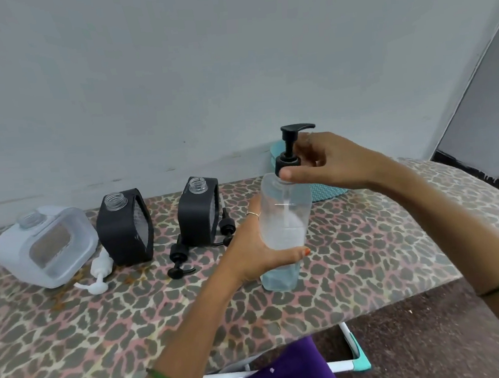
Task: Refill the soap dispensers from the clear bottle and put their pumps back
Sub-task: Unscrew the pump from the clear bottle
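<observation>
A tall clear bottle (286,215) with a little bluish liquid at its bottom stands on the leopard-print board (370,253). My left hand (249,249) wraps around its body. My right hand (327,160) pinches the collar of the black pump (291,148) sitting on the bottle's neck. Two black soap dispensers (124,228) (197,215) stand open-necked at the back. A white dispenser (46,245) rests at the far left, also without a pump. One white pump (98,273) and two black pumps (179,259) (226,226) lie loose beside them.
A pale wall rises right behind the dispensers. A teal woven item (324,189) lies behind the clear bottle. The board's rounded end is at the right, its front edge runs near my body, and a white and teal frame (353,349) shows below.
</observation>
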A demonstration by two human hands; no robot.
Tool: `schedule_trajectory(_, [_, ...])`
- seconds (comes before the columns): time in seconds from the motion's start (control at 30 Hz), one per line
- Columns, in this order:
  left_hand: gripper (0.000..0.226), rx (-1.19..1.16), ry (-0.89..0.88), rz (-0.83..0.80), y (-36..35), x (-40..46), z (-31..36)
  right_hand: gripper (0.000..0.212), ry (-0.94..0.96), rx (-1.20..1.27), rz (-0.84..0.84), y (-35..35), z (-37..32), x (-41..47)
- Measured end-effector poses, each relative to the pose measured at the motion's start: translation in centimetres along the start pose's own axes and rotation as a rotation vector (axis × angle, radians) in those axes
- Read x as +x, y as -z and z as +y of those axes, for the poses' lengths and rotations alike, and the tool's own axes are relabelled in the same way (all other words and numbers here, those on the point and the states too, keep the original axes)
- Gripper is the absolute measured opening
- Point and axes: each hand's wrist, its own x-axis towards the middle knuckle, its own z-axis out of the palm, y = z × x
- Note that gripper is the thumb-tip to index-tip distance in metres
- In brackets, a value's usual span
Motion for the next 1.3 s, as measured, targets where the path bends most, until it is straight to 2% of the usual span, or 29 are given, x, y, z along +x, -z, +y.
schedule_trajectory(0.07, [0.089, 0.001, 0.001, 0.003, -0.1, -0.2, -0.3, 0.065, 0.018, -0.212, 0.087, -1.2, -1.3, 0.3])
schedule_trajectory(0.17, [0.091, -0.001, -0.001, 0.006, -0.1, -0.4, -0.4, 0.059, 0.063, -0.193, 0.116, -1.7, -2.0, 0.8])
schedule_trajectory(0.23, [0.092, 0.005, 0.006, 0.008, 0.0, -0.4, -0.4, 0.040, 0.060, -0.090, 0.016, -1.0, -2.1, 0.9])
schedule_trajectory(0.3, [0.095, 0.013, 0.011, 0.012, -0.1, -0.5, -0.5, 0.019, 0.068, 0.024, -0.159, 0.1, -1.9, 0.8])
schedule_trajectory(0.33, [0.097, 0.016, 0.010, 0.014, -0.2, -0.5, -0.5, 0.018, 0.075, 0.077, -0.219, 0.6, -1.8, 0.6])
schedule_trajectory(0.5, [0.093, 0.006, 0.002, 0.009, -0.1, -0.4, -0.6, 0.051, 0.037, 0.269, -0.232, 1.6, -0.2, 0.6])
schedule_trajectory(0.63, [0.087, -0.004, 0.019, 0.005, -0.2, -0.8, -0.9, 0.032, -0.060, 0.184, -0.050, 2.2, 1.5, 0.5])
schedule_trajectory(0.7, [0.088, -0.009, 0.014, 0.000, -0.2, -0.7, -0.9, 0.029, -0.072, 0.218, -0.076, 2.5, 1.6, -0.2])
schedule_trajectory(0.77, [0.090, -0.012, 0.011, -0.004, -0.3, -0.5, -0.9, 0.033, -0.047, 0.254, -0.164, 2.3, 0.7, -1.1])
schedule_trajectory(0.83, [0.092, -0.011, 0.010, -0.004, -0.3, -0.6, -0.9, 0.034, -0.038, 0.176, -0.169, 1.4, -0.6, -1.4])
schedule_trajectory(0.93, [0.092, -0.003, 0.007, -0.002, -0.3, -0.8, -0.7, 0.054, -0.046, -0.113, -0.009, -0.3, -2.0, -1.0])
schedule_trajectory(0.97, [0.092, -0.001, 0.008, -0.002, -0.2, -0.8, -0.6, 0.055, -0.035, -0.149, 0.045, -0.8, -2.4, -0.8])
schedule_trajectory(1.07, [0.088, -0.005, 0.014, -0.001, -0.2, -0.7, -0.6, 0.051, 0.006, -0.125, 0.094, -1.2, -2.7, -0.5])
schedule_trajectory(1.17, [0.085, -0.013, 0.009, 0.009, -0.3, -0.8, -0.7, 0.026, 0.069, 0.014, 0.011, 0.0, -2.9, -0.7])
schedule_trajectory(1.2, [0.085, -0.016, 0.005, 0.012, -0.3, -0.9, -0.7, 0.024, 0.086, 0.084, -0.036, 0.5, -2.9, -0.9])
schedule_trajectory(1.3, [0.085, -0.017, -0.002, 0.010, -0.3, -0.9, -0.6, 0.043, 0.076, 0.150, -0.093, 1.4, -2.7, -1.2])
